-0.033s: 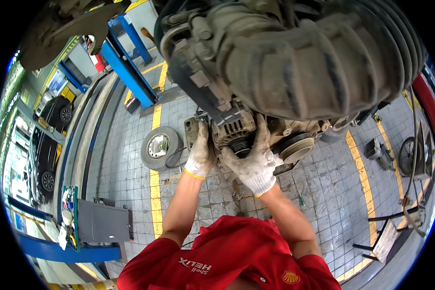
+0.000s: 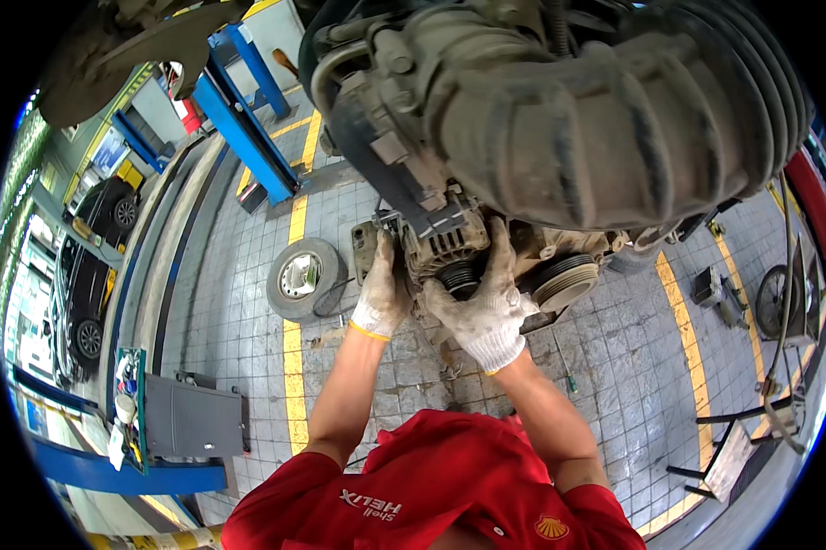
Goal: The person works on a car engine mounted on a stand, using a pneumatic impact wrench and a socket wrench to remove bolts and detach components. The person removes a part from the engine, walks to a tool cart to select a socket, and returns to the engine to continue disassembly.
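Both my hands wear whitish work gloves, soiled with grey. Between them is an alternator [image 2: 445,243], a finned metal housing with a black grooved pulley [image 2: 457,278] on its near side. My left hand [image 2: 383,291] grips the alternator's left side with the thumb pointing up; its other fingers are hidden. My right hand [image 2: 482,312] is wrapped round the right side, one digit reaching up along the housing and another beside the pulley. Just right of it is a larger grooved pulley [image 2: 567,282] on the engine.
A big ribbed, dusty air hose [image 2: 605,137] hangs close above my hands. Below on the tiled floor lie a wheel [image 2: 305,280] and a screwdriver [image 2: 572,380]. A grey tool cabinet [image 2: 193,417] stands at left, a low stool [image 2: 732,458] at right. Blue lift posts [image 2: 243,133] rise beyond.
The engine and hose sit very slightly shifted in the picture. Both hands keep the same hold on the alternator.
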Demonstrator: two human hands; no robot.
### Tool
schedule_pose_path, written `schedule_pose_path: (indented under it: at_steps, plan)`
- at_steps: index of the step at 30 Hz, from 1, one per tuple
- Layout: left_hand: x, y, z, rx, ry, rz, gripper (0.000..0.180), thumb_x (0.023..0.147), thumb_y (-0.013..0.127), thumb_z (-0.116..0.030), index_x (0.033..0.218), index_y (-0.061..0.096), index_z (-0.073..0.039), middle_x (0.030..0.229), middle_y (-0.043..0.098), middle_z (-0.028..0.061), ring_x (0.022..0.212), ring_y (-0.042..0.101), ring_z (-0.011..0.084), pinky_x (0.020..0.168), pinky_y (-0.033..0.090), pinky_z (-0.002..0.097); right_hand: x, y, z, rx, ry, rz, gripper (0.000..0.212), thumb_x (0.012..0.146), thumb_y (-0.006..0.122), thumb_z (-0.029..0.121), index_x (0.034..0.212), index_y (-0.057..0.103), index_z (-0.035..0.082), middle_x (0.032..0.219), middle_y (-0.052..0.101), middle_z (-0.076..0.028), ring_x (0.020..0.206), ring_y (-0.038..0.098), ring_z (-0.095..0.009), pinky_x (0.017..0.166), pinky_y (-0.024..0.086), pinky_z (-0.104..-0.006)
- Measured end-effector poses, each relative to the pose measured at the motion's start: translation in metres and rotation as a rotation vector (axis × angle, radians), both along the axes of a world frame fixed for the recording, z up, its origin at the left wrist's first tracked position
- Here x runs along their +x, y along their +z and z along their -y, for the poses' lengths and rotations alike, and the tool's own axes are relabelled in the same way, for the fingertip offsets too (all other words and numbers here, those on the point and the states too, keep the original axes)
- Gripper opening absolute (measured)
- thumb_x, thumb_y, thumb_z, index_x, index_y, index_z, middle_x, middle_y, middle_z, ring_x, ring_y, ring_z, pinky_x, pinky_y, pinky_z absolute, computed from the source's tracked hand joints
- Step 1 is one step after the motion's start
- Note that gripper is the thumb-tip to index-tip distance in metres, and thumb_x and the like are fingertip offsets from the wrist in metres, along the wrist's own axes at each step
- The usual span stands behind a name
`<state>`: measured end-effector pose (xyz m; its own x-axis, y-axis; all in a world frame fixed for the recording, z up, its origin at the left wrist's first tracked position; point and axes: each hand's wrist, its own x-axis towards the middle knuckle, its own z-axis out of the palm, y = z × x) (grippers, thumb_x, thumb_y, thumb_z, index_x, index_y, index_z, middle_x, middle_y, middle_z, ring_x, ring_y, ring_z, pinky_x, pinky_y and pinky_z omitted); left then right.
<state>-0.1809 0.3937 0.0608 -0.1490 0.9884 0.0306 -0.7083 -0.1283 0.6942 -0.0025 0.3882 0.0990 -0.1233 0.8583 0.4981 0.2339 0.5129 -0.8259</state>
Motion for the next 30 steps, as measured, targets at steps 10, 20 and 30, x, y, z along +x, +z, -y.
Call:
schedule_pose_path:
  at_steps: [10,20,30]
  plan:
    - [0.006,-0.049,0.008,-0.174,0.218,0.062,0.035,0.111,0.055,-0.018,0.141,0.057,-0.002,0.127,0.071,0.0130,0.107,0.074,0.0253,0.071,0.068,0.0422,-0.007,-0.018,0.001,-0.034,0.049,-0.064,0.115,0.080,0.086,0.012,0.167,0.012,-0.001,0.148,0.049,-0.023,0.132,0.054,-0.028,0.110,0.049,-0.0388]
    - [0.020,-0.061,-0.011,-0.341,0.626,-0.330,0.055,0.112,0.055,-0.042,0.136,0.063,0.007,0.116,0.073,0.0139,0.097,0.066,0.0175,0.086,0.055,0.0322,-0.013,-0.015,0.004,-0.166,0.131,-0.232,0.113,0.079,0.083,0.001,0.167,0.011,-0.002,0.157,0.037,-0.022,0.139,0.044,-0.027,0.119,0.039,-0.0395]
    - [0.011,-0.067,0.006,-0.276,0.403,-0.501,0.055,0.112,0.055,-0.041,0.143,0.059,0.004,0.128,0.070,0.0144,0.109,0.065,0.0191,0.097,0.050,0.0303,-0.014,-0.022,0.005,-0.123,0.111,-0.235,0.112,0.081,0.084,0.002,0.166,0.012,-0.002,0.151,0.043,-0.021,0.132,0.049,-0.025,0.111,0.048,-0.0369]
